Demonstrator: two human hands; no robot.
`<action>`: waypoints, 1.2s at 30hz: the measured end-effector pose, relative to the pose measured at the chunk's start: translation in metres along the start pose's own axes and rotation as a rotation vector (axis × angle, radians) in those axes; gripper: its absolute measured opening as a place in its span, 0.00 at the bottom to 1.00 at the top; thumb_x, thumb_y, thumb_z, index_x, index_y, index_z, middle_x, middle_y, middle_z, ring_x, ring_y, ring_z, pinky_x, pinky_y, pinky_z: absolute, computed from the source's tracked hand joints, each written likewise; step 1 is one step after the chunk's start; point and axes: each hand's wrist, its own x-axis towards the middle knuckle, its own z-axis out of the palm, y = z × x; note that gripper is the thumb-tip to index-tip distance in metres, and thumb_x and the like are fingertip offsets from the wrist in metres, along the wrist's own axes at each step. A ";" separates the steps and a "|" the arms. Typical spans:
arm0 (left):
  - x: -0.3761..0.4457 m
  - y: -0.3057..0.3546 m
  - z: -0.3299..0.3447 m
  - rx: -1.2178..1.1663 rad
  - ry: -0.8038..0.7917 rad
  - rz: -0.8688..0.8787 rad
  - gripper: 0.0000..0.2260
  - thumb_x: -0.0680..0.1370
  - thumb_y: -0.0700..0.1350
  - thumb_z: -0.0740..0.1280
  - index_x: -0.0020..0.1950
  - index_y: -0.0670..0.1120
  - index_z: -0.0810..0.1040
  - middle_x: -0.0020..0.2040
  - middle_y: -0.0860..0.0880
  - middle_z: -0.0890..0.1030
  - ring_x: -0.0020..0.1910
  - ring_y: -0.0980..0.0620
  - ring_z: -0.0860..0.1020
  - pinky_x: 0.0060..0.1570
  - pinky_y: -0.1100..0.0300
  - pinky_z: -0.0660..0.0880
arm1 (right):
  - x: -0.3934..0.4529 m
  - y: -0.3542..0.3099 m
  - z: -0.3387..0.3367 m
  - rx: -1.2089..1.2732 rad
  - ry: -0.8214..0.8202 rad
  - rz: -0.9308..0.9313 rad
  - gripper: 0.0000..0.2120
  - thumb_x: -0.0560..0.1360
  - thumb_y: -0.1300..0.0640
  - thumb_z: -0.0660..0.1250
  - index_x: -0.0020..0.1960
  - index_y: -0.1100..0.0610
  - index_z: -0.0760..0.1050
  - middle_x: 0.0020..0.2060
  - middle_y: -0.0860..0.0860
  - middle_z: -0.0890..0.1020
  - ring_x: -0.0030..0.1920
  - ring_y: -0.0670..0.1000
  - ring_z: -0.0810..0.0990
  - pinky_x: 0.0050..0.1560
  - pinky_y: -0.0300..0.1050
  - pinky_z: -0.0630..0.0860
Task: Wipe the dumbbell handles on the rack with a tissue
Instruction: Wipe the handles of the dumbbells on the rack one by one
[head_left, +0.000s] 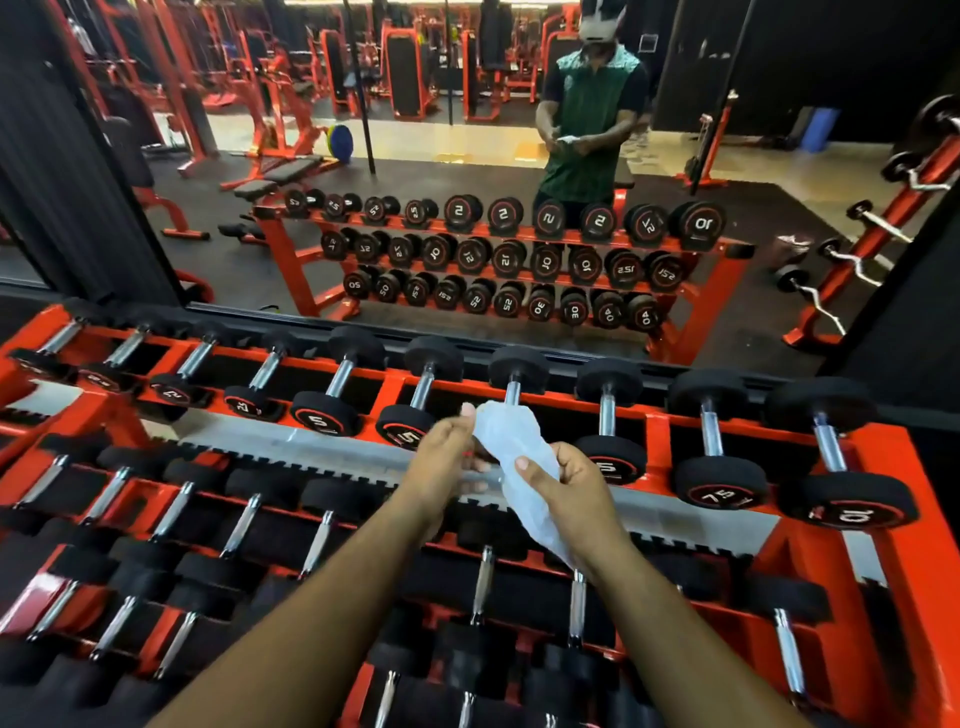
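Note:
A crumpled white tissue (511, 452) hangs between both hands, above the top shelf of the red dumbbell rack (883, 467). My left hand (441, 457) pinches its upper left edge. My right hand (576, 493) grips its lower part, thumb across the front. Black dumbbells with chrome handles lie in rows on three shelves. The tissue hovers in front of one 5 kg dumbbell handle (513, 392) without touching it. That dumbbell's near head is hidden behind the tissue and hands.
A wall mirror (467, 156) behind the rack reflects the rack, a person in a green shirt and red gym machines. A red barbell stand (872, 234) with curl bars is at the right. A 10 kg dumbbell (841, 467) ends the top row.

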 end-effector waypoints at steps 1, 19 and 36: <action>-0.006 -0.006 0.007 0.025 -0.076 -0.046 0.24 0.82 0.65 0.60 0.62 0.47 0.79 0.51 0.47 0.85 0.46 0.47 0.83 0.47 0.52 0.82 | 0.000 0.002 -0.002 0.027 0.005 0.017 0.12 0.72 0.45 0.74 0.48 0.53 0.79 0.43 0.50 0.86 0.44 0.52 0.85 0.48 0.55 0.81; -0.016 -0.033 -0.031 -0.160 -0.167 -0.012 0.13 0.79 0.53 0.70 0.43 0.46 0.72 0.37 0.42 0.76 0.32 0.53 0.76 0.36 0.60 0.77 | 0.023 -0.036 0.022 0.168 0.160 -0.075 0.07 0.79 0.55 0.69 0.43 0.53 0.81 0.42 0.57 0.83 0.44 0.54 0.79 0.49 0.51 0.74; 0.011 -0.008 -0.068 0.181 -0.291 0.241 0.05 0.80 0.43 0.71 0.52 0.42 0.82 0.46 0.47 0.86 0.44 0.56 0.82 0.47 0.60 0.77 | 0.038 -0.033 0.086 -0.094 0.253 -0.168 0.08 0.73 0.54 0.76 0.43 0.56 0.80 0.36 0.49 0.82 0.36 0.46 0.77 0.38 0.43 0.76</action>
